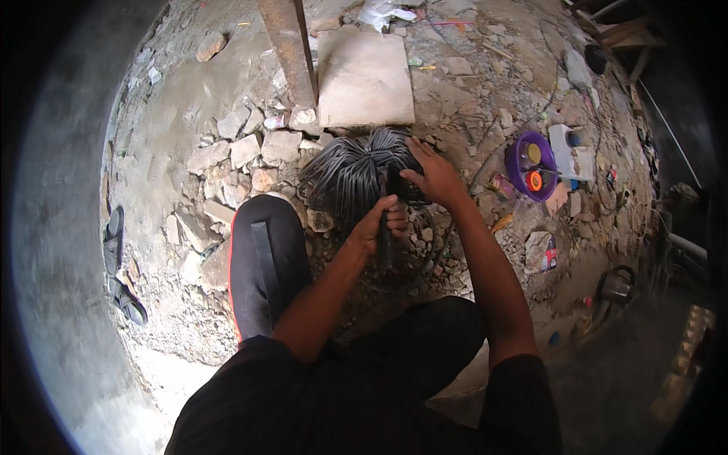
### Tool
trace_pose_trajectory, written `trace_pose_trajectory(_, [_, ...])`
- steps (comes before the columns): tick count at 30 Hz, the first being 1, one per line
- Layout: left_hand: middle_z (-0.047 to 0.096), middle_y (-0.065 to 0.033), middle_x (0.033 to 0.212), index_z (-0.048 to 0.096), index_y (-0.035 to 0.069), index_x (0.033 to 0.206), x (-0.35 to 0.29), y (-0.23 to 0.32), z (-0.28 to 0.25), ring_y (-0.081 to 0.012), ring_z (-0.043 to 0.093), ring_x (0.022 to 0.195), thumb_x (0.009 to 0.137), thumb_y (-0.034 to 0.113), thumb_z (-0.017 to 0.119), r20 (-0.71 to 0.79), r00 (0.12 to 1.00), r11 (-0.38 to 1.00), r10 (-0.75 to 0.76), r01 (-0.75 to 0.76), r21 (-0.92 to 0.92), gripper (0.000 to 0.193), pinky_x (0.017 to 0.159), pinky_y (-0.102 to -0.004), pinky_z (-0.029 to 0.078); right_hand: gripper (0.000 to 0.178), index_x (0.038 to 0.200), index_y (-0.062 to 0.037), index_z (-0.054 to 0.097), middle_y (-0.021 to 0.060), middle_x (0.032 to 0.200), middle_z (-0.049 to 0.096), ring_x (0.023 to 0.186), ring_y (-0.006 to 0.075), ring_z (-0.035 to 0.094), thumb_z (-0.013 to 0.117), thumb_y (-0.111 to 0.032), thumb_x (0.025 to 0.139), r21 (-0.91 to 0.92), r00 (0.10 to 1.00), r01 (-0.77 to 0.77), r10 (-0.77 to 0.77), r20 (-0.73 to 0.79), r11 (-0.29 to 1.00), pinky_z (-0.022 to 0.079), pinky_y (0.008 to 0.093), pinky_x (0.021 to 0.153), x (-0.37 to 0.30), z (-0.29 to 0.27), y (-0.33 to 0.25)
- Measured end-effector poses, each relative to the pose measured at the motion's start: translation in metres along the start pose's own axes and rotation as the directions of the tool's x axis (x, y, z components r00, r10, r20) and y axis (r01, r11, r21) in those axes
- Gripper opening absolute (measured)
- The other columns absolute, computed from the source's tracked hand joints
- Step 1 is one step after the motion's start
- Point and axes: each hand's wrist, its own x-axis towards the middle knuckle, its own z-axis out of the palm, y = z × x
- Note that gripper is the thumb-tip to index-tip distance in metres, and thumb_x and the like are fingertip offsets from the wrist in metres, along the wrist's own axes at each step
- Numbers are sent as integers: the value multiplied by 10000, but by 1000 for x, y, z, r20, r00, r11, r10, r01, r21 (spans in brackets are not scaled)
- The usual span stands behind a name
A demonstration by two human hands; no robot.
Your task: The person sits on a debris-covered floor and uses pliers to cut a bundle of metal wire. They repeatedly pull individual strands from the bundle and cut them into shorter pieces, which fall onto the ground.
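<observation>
Purple bowl [531,165], stone slab [365,80], sandals [117,265], rubble.
</observation>
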Motion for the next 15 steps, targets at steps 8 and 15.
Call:
trace_pose_trajectory(8, [656, -4, 898, 678, 118, 943, 20, -37, -31, -152, 648, 813, 939, 307, 697, -273, 918, 902, 287, -163, 400, 190, 729, -323, 525, 751, 1376, 93, 507, 297, 1355, 578, 1252, 378, 596, 747, -468, 938, 412, 879, -422, 475, -30, 807, 464, 431, 1061, -94, 7, -45])
trace_pose_trajectory(15, [674, -55, 1044, 720, 101, 1062, 15, -66, -22, -201, 649, 920, 907, 359, 709, -329, 936, 914, 123, 22, 404, 301, 829, -386, 529, 795, 1495, -1, 400, 168, 1270, 645, 1040, 268, 673, 748, -448, 938, 733, 748, -617, 500, 435, 286, 540, 370, 867, -152, 37, -52])
